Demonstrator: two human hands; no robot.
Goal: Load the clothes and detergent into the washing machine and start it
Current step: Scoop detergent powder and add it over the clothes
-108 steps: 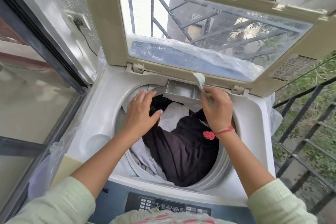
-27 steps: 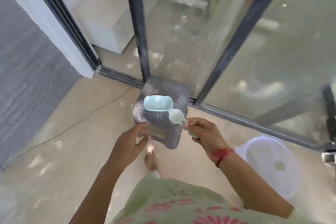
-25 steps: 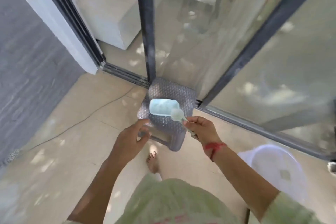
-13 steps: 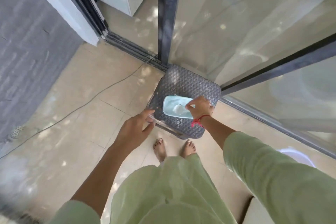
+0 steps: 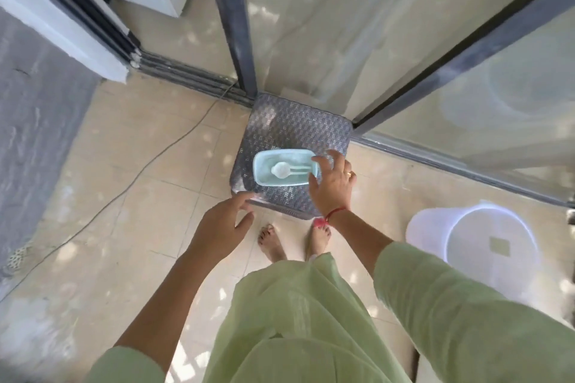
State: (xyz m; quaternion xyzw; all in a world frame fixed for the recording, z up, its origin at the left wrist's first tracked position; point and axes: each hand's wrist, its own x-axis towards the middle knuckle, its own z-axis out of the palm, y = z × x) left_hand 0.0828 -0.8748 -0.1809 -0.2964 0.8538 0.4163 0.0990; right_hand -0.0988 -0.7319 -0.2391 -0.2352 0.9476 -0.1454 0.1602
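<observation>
On the grey stool (image 5: 298,130) by the glass door (image 5: 326,25), bucket (image 5: 426,242) nearby, we see the open pale-blue detergent tub (image 5: 258,166), spoon (image 5: 280,169) lying inside, our right hand (image 5: 331,186) and left hand (image 5: 222,227) both spread, holding nothing.

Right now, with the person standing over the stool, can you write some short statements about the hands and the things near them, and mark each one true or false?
1. The scoop lies inside the container. True.
2. The container stands on the floor. False: it stands on the stool.
3. The right hand holds the scoop. False: the scoop lies free, and the hand is at the container's right end with its fingers spread.
4. The left hand holds nothing. True.
5. A bucket stands on the floor to the right of the stool. True.
</observation>
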